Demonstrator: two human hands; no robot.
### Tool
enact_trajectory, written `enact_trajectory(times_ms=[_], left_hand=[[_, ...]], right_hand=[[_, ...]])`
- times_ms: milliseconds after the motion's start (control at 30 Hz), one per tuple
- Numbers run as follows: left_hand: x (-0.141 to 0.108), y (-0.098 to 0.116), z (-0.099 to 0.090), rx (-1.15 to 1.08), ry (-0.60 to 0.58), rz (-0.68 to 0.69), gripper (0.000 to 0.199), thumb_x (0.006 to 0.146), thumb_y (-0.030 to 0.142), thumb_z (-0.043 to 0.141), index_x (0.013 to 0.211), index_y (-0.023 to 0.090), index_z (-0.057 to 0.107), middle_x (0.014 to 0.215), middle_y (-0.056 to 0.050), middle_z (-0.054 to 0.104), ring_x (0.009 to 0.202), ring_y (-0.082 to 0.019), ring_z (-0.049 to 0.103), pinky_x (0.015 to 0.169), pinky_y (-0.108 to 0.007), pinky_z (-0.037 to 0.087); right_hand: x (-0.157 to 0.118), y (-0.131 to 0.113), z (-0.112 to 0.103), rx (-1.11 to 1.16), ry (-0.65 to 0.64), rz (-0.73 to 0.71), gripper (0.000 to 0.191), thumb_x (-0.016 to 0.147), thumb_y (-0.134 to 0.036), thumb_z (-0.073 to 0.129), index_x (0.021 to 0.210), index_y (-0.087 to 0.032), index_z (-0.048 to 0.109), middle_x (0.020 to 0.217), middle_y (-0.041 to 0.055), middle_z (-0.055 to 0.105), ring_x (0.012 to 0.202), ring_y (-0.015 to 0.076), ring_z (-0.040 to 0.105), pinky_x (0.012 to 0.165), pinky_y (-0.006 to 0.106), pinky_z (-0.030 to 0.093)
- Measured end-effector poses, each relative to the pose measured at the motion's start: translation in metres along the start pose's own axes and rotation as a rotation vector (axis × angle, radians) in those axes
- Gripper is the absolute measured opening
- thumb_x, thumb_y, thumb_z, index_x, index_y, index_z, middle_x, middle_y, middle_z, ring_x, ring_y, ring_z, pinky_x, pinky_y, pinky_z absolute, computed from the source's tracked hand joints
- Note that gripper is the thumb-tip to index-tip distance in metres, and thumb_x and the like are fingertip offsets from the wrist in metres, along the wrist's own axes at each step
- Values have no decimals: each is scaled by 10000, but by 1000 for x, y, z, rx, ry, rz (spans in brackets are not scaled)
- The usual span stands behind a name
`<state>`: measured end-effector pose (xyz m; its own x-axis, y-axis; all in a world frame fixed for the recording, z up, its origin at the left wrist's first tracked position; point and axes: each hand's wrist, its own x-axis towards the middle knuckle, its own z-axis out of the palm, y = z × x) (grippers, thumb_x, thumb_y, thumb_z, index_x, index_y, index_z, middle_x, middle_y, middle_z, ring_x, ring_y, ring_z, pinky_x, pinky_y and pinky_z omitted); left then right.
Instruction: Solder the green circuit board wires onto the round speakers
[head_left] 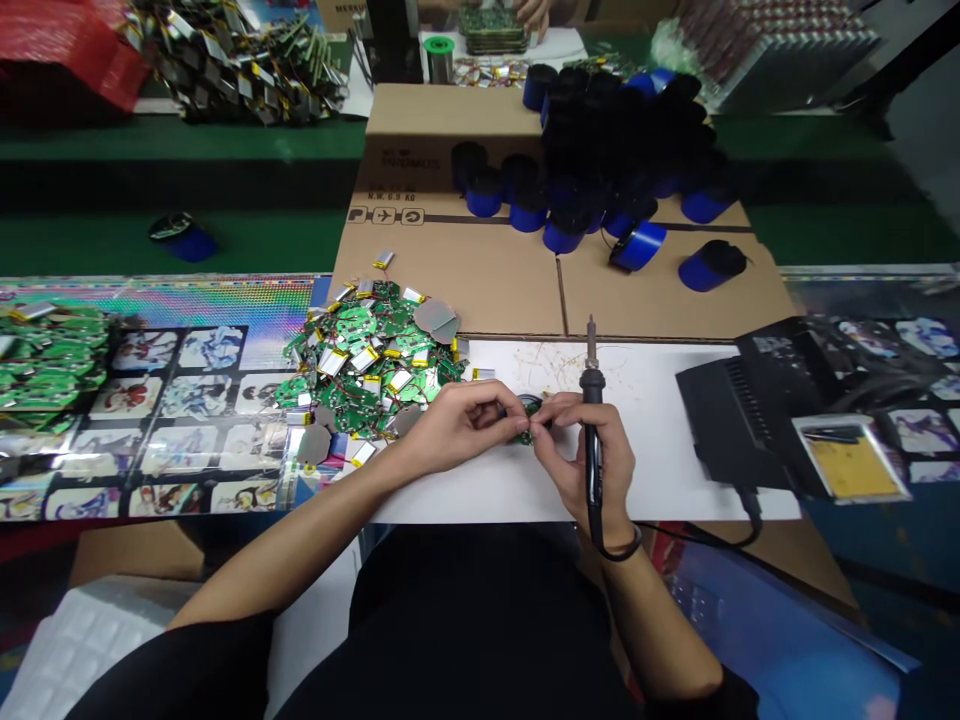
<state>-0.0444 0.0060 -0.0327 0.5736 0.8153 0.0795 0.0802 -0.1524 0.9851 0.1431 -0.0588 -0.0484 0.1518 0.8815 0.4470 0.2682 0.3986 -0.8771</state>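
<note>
My left hand (480, 425) pinches the edge of a small green circuit board (524, 437), mostly hidden by my fingers. Meeting it from the right, my right hand (585, 450) has thumb and forefinger closed at the same board and also holds a soldering iron (592, 430). The iron stands out past the fingers with its tip away from me, clear of the board. Both hands are over a white sheet (465, 495). Left of them lies a heap of green circuit boards (356, 325) with silver battery cells and grey discs.
Blue and black round housings (564, 230) crowd a cardboard sheet (450, 290) at the back. A black soldering station (731, 415) and a tray with a yellow sponge (851, 458) sit right. Another person's hand (534, 15) shows at the top.
</note>
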Motion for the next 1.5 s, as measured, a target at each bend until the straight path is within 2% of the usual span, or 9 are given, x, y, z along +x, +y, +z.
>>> enact_trajectory(times_ms=[200, 400, 800, 1033, 1133, 1233, 1333, 1433, 1500], left_hand=[[1, 6, 0, 16, -24, 8, 147, 964, 252, 727, 860, 148, 720, 781, 5, 611, 622, -78, 422, 567, -219, 324], [-1, 5, 0, -112, -45, -89, 216, 971, 344, 730, 876, 151, 707, 823, -24, 627, 669, -102, 477, 594, -230, 356], [-1, 2, 2, -225, -28, -136, 220, 977, 375, 726, 919, 166, 688, 856, -41, 623, 790, -148, 557, 668, -262, 401], [-1, 2, 4, -196, -45, -166, 206, 983, 361, 699, 926, 167, 660, 869, -39, 633, 767, -138, 549, 668, -257, 411], [-1, 5, 2, -101, -49, -98, 176, 994, 319, 678, 905, 169, 658, 907, -43, 643, 764, -133, 548, 667, -253, 419], [-1, 6, -1, 76, -63, 38, 141, 1015, 266, 645, 904, 180, 653, 959, -48, 654, 787, -136, 554, 689, -255, 437], [-2, 2, -5, 261, -88, 177, 78, 1024, 193, 597, 955, 193, 635, 1023, -59, 680, 907, -164, 610, 799, -283, 490], [-3, -4, -5, 394, -127, 277, 73, 1029, 165, 570, 997, 200, 626, 1052, -65, 716, 1003, -194, 647, 931, -339, 503], [-3, -6, -4, 455, -148, 301, 82, 1038, 173, 559, 1018, 206, 632, 1055, -66, 736, 1007, -204, 657, 953, -360, 500]], right_hand=[[-1, -2, 1, -16, -16, -24, 282, 908, -101, 751, 1003, -286, 559, 907, -5, 740, 968, 197, 729, 937, 428, 633], [-3, -8, 1, -19, 5, 11, 296, 925, -105, 756, 991, -288, 533, 897, -5, 762, 1009, 208, 750, 981, 466, 637], [-3, -5, 4, 25, 0, 35, 313, 958, -117, 742, 973, -290, 482, 914, -2, 782, 1022, 201, 758, 947, 434, 643], [-2, -6, 3, 4, -9, 10, 318, 934, -98, 745, 994, -293, 502, 901, -10, 754, 1023, 201, 741, 968, 430, 630], [0, -6, 1, -23, -30, -10, 311, 930, -96, 737, 994, -296, 507, 901, -8, 739, 1005, 204, 737, 959, 435, 632], [-1, -6, -5, -64, -72, -29, 302, 924, -93, 738, 1002, -292, 525, 911, -2, 734, 1007, 208, 739, 986, 457, 629], [-3, -6, -22, -89, -106, -21, 274, 925, -106, 742, 1019, -287, 560, 926, 3, 741, 999, 212, 749, 981, 457, 633], [-6, -10, -45, -72, -88, 40, 204, 935, -148, 753, 1024, -274, 621, 910, 14, 752, 940, 221, 765, 897, 432, 639], [-6, -15, -60, -45, -31, 93, 77, 984, -217, 716, 1035, -260, 678, 821, 15, 744, 792, 211, 755, 748, 386, 627]])
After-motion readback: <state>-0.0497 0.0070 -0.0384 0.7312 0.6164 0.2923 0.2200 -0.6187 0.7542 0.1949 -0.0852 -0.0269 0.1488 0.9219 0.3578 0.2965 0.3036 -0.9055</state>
